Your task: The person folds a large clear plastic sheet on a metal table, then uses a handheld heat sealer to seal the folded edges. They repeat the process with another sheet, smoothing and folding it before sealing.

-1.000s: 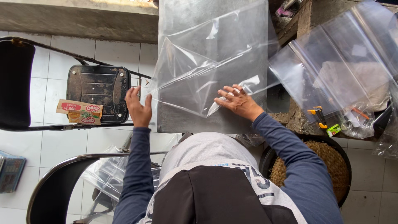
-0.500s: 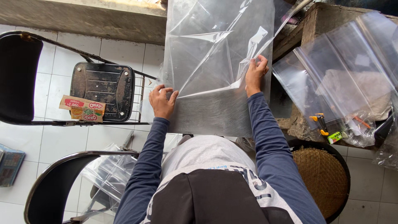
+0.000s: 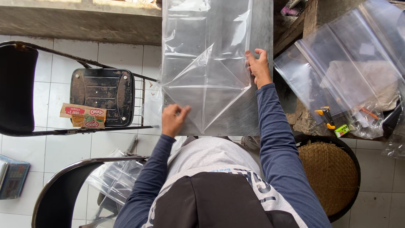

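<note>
Pinching 1 clear plastic sheet (image 3: 206, 80): left hand (image 3: 174, 120) fingers closed, right hand (image 3: 258, 67) flat, open.

Single head view, straight down from above the person, close over the grey table (image 3: 261, 25), tiled floor (image 3: 379, 177) around it.

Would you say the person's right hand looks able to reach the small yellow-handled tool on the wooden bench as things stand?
Probably yes: the right hand rests on the clear plastic sheet, and the yellow-handled tool lies uncovered just beyond that forearm.
</note>
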